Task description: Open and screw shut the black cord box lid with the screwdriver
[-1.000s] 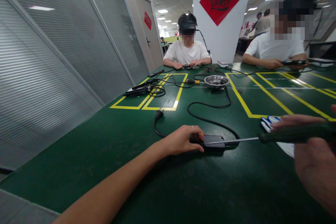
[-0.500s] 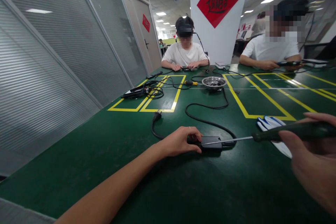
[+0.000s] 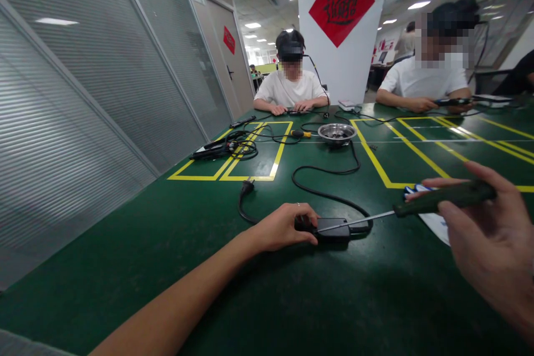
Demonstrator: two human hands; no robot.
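My left hand rests on the green table, fingers closed on one end of a black power adapter. Its black cable loops back to a plug. My right hand grips the dark handle of a long screwdriver between thumb and fingers. The metal shaft reaches left and its tip sits on the top of the adapter, close to my left fingers. A blue and white glove lies under the screwdriver handle.
A steel bowl and a yellow-handled tool lie in the middle. Tangled cables and a black device sit inside yellow taped boxes at left. Two people in white shirts work at the far edge. A glass partition runs along the left.
My right hand and the screwdriver have shifted left and more into view, the grip now showing clearly. The left hand stays on the adapter. The camera has turned slightly.
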